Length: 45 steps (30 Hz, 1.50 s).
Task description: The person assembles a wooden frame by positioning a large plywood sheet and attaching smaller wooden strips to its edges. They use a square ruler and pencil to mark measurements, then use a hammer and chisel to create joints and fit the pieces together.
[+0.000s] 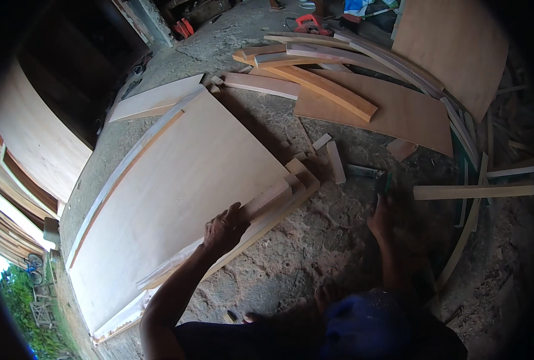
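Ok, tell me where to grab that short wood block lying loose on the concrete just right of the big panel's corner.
Probably best to take the short wood block across its long sides near the middle, coming down from above. It lies flat on the concrete floor, narrow, with bare floor showing along both long sides. The right hand is nearer; the left hand rests on the plywood panel.

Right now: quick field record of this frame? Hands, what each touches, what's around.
left hand: pressed on the edge strip of a large pale plywood panel
right hand: on the concrete floor, at a small dark-green tool; grip unclear
near panel corner: short wood offcuts
farther back: stacked boards, brown sheet
top edge: red power tool
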Available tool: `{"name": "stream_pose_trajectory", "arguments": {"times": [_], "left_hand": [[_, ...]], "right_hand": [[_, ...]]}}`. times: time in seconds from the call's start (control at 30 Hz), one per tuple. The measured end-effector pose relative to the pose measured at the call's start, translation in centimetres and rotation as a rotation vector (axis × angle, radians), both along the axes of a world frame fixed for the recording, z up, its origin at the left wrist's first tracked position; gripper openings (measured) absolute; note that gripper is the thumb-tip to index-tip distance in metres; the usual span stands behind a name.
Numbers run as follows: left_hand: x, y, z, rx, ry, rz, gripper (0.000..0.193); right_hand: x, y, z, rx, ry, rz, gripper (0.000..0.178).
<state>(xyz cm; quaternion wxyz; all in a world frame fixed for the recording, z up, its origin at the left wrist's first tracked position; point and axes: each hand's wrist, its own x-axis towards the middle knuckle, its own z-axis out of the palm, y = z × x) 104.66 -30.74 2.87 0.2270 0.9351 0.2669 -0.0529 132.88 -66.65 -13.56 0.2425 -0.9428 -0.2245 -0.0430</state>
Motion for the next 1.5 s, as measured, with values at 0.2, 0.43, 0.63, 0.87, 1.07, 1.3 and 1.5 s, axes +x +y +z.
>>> {"name": "stream_pose_trajectory", "arguments": {"times": [0.2, 0.43, 0.63, 0.87, 1.07, 1.3, 1.5], "left_hand": [[3.1, -0.2, 0.0, 0.053, -0.076, -0.092, 0.043], [5.6, -0.6, 0.3, 0.007, -0.027, -0.076, 0.044], [4.8, -0.2, -1.4, 0.066, -0.162, -0.115, 0.074], [6.1, -0.1, -0.3, 0.275, -0.411, -0.074, 0.122], [9.0, -0.7, 0.5, 0.369, -0.31, -0.137, 0.127], [8.4, 1.5, -1.1, 0.204, -0.224, -0.13, 0.11], [8.4, 0.2, 0.7, 0.23, -0.078, -0.058, 0.099]], "right_hand": [[0.1, 0.8, -1.2, -0.058, 0.103, -0.148, 0.092], [3.9, -1.2, -4.5, -0.017, 0.19, -0.284, 0.086], [4.0, -4.0, -4.3, 0.632, 0.405, -0.241, 0.064], [-2.7, 5.9, 13.0, 0.925, 0.723, -0.014, 0.026], [-6.7, 14.6, 13.8, 0.927, 1.039, 0.457, 0.053], [-8.1, 16.5, 9.8, 0.811, 0.977, 0.574, 0.065], [-6.0, 13.2, 11.5, 1.063, 1.067, 0.383, 0.062]]}}
